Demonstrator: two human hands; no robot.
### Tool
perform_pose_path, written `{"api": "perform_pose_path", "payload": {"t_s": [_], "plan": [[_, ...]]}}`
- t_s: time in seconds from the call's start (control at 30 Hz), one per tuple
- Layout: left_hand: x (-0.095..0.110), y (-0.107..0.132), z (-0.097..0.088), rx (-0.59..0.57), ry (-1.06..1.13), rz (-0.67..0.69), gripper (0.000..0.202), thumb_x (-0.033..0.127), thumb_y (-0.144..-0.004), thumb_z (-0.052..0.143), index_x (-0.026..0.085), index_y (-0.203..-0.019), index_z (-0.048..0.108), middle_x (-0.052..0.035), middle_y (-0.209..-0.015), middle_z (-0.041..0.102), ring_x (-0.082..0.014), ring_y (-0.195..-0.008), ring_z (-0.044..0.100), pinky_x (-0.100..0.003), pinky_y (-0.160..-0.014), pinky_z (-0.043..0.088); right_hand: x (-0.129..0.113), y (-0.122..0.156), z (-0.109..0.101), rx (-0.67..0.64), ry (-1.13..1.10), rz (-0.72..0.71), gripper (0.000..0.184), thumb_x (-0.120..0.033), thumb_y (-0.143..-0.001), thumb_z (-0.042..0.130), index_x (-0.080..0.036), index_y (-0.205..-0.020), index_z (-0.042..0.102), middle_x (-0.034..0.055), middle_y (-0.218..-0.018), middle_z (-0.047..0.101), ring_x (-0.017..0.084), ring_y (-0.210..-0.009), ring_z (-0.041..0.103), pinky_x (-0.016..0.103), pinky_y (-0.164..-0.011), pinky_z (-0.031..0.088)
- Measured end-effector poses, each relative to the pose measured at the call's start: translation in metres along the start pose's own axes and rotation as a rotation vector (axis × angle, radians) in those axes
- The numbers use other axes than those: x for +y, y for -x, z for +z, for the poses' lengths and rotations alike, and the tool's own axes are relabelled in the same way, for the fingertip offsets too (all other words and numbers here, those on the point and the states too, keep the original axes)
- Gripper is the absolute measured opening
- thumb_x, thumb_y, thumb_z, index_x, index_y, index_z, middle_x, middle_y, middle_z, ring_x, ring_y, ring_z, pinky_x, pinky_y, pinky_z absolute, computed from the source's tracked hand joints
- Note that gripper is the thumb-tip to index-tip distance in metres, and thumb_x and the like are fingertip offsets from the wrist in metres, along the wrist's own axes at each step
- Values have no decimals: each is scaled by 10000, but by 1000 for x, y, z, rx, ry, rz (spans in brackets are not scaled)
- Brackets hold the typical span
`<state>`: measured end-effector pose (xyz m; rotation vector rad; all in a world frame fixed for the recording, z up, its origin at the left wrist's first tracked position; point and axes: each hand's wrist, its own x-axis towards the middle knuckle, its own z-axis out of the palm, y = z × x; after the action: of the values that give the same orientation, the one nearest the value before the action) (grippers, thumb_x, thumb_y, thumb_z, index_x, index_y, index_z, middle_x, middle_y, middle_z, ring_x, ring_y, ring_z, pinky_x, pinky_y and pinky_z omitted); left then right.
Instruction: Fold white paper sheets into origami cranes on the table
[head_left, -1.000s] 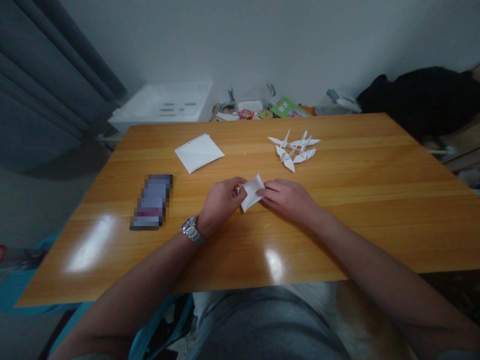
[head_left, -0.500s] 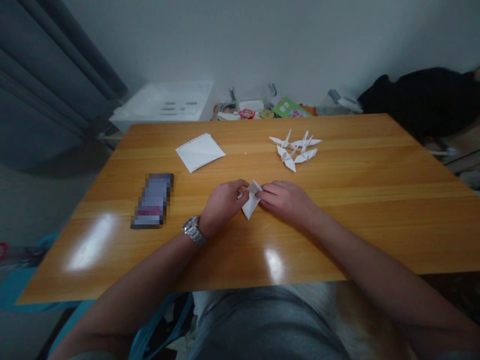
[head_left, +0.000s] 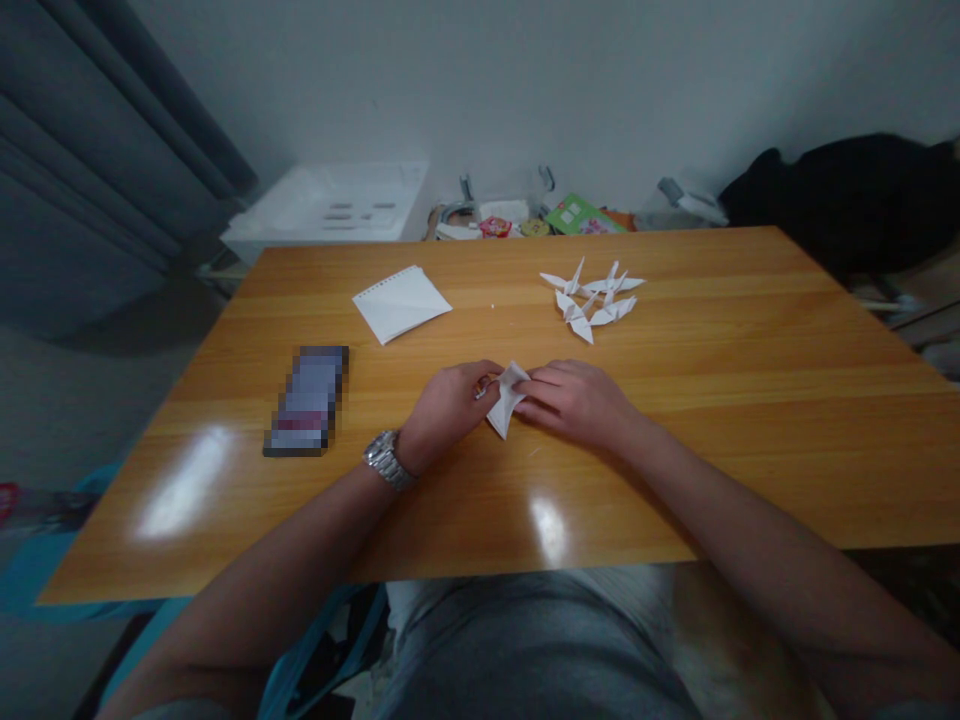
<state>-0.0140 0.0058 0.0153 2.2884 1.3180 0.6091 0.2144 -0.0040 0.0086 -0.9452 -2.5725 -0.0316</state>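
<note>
A small white folded paper (head_left: 505, 402) rests on the wooden table (head_left: 750, 400) between my two hands. My left hand (head_left: 444, 410), with a metal watch (head_left: 385, 458) on its wrist, pinches the paper's left edge with curled fingers. My right hand (head_left: 576, 400) presses on the paper's right edge with fingers held together. The paper is folded into a narrow pointed shape, its tip toward me.
Several finished white paper cranes (head_left: 590, 297) lie farther back on the right. A white notepad (head_left: 401, 303) sits at the back left, a phone (head_left: 307, 399) to the left of my hands. Clutter, a white bin (head_left: 330, 208) and dark cloth (head_left: 847, 195) lie beyond the table.
The paper was a wider flat square a second ago; now its sides are folded in to a narrow pointed form. Both hands stayed in place around it.
</note>
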Motion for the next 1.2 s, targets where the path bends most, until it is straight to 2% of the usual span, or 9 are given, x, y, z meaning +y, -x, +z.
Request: {"api": "perform_pose_path", "payload": {"t_s": [0.1, 0.23, 0.37, 0.6, 0.73, 0.87, 0.97, 1.07, 1.2], "plan": [[0, 0, -1, -18, 43, 5, 220, 251, -970, 540, 196, -1099, 710, -47, -948, 759, -168, -780, 678, -255, -690, 466, 0, 0, -2, 8, -18, 14, 335, -428, -1029, 534, -176, -1018, 754, 85, -933, 760, 210, -837, 664, 343, -752, 424], [0, 0, -1, -16, 121, 7, 265, 280, -1008, 503, 195, -1186, 679, -51, -1005, 764, -172, -836, 702, -258, -734, 499, 1, 1, -1, 22, -23, 43, 294, -347, -1040, 516, -180, -1061, 757, 91, -976, 773, 209, -866, 684, 340, -766, 453], [-3, 1, 4, 12, 270, 4, 309, 307, -1011, 524, 188, -1279, 621, -72, -1148, 747, -182, -990, 716, -272, -856, 541, 3, 3, 1, 49, -53, 64, 259, -283, -1034, 526, -186, -1094, 758, 101, -1103, 775, 213, -947, 709, 338, -822, 511], [-8, -3, 9, 12, 567, -19, 316, 257, -963, 599, 140, -1256, 612, -107, -1161, 743, -178, -1041, 719, -303, -929, 571, 7, 8, 1, 99, -76, 75, 246, -248, -1020, 553, -187, -1144, 756, 110, -1270, 731, 238, -1083, 718, 378, -904, 574], [-5, -5, 7, -25, 705, -40, 387, 292, -928, 660, 117, -1267, 596, -146, -1187, 730, -195, -1057, 719, -332, -954, 572, 9, 9, 1, 113, -59, 59, 254, -252, -1029, 539, -176, -1149, 749, 115, -1285, 724, 235, -1093, 718, 367, -910, 577], [-2, -3, 1, -83, 714, -17, 484, 381, -944, 649, 137, -1351, 555, -155, -1291, 690, -216, -1138, 694, -346, -979, 563, 9, 10, -1, 89, 5, 46, 251, -248, -1033, 523, -176, -1097, 755, 110, -1232, 746, 224, -995, 733, 339, -833, 570], [-1, -3, -1, -14, 603, -6, 374, 425, -1021, 515, 160, -1253, 643, -125, -1277, 700, -213, -1186, 662, -341, -999, 542, 9, 10, -1, 94, 32, 48, 249, -239, -1033, 523, -182, -1121, 748, 105, -1257, 738, 225, -994, 734, 341, -835, 563], [-3, -4, 1, -1, 696, -98, 432, 454, -1059, 393, 123, -1174, 647, -140, -1126, 740, -196, -985, 717, -326, -854, 584, 9, 10, -1, 94, 14, 18, 241, -225, -1020, 551, -200, -1176, 733, 91, -1330, 706, 232, -1061, 726, 354, -869, 567], [-7, -6, 6, 76, 697, -159, 429, 517, -992, 534, 124, -1066, 689, -98, -1005, 736, -184, -886, 674, -281, -767, 540, 7, 8, 2, 115, 11, -38, 204, -232, -1009, 574, -208, -1107, 751, 66, -1350, 696, 231, -1040, 742, 354, -844, 590]]}}
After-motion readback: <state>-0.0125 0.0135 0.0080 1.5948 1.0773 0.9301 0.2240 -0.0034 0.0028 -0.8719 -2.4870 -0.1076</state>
